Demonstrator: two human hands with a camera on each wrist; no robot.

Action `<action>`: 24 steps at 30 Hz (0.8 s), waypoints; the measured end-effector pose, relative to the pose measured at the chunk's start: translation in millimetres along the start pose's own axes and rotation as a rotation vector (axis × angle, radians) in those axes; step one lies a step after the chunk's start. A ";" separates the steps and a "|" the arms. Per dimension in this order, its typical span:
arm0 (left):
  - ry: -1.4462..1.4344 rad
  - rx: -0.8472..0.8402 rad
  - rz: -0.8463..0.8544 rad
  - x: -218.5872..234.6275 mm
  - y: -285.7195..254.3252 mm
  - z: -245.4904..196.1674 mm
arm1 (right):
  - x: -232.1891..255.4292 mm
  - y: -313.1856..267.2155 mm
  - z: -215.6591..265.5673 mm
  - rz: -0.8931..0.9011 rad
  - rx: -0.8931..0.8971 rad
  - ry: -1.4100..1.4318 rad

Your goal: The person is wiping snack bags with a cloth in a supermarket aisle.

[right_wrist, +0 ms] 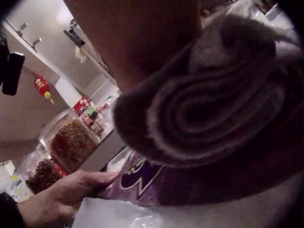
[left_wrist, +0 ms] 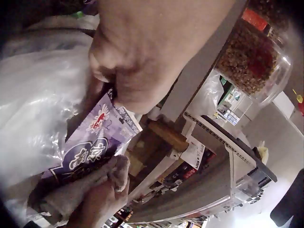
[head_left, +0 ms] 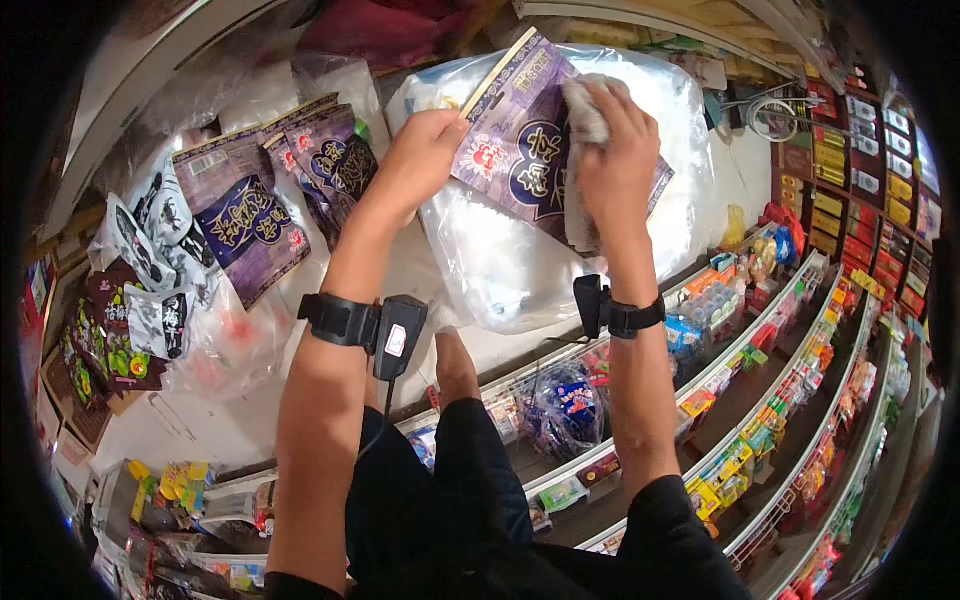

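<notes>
My left hand (head_left: 421,158) pinches the edge of a purple snack packet (head_left: 507,145) with dark blue lettering, held over a large clear plastic bag (head_left: 470,245). A folded grey cloth (head_left: 584,125) lies across the packet's right part, and my right hand (head_left: 622,165) holds it there against the front. In the left wrist view the cloth (left_wrist: 95,183) covers the packet's lower end, and the left thumb and fingers clasp the opposite corner. Up close in the right wrist view, the cloth (right_wrist: 213,109) shows several rolled layers, with the packet (right_wrist: 142,178) below.
More purple packets (head_left: 245,215) lie at the left, beside black-and-white packets (head_left: 160,320) and dark green-printed ones (head_left: 105,335). Tiered shelves of small goods (head_left: 740,430) run along the near right side. Stacked boxes (head_left: 865,190) line the far right. Jars (right_wrist: 71,142) stand beyond the left hand.
</notes>
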State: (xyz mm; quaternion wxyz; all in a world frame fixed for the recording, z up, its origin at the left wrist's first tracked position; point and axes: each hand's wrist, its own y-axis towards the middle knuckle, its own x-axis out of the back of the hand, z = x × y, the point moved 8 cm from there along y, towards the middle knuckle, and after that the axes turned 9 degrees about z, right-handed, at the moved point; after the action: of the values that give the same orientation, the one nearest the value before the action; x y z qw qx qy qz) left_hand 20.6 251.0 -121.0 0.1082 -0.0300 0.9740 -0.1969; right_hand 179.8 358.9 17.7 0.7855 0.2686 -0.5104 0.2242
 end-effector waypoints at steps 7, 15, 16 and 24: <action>0.098 0.021 -0.114 9.7 -10.5 -9.1 | 24.7 -69.7 -90.2 -0.017 -0.209 0.021; 0.114 0.048 -0.093 7.0 -6.5 -7.4 | 23.8 -122.2 -67.4 -0.264 -0.211 0.030; 0.123 0.035 -0.100 7.0 -6.3 -7.3 | 22.3 -113.9 -37.5 -0.198 -0.174 0.029; 0.022 -0.049 -0.089 8.3 -10.4 -14.1 | -30.4 -93.4 81.0 0.171 0.328 0.087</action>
State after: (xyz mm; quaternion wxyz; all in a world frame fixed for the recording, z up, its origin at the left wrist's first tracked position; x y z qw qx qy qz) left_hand 9.5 246.0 -105.9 0.0878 -0.0736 0.9774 -0.1777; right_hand 171.6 233.3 -1.3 0.7306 0.3385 -0.4537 0.3818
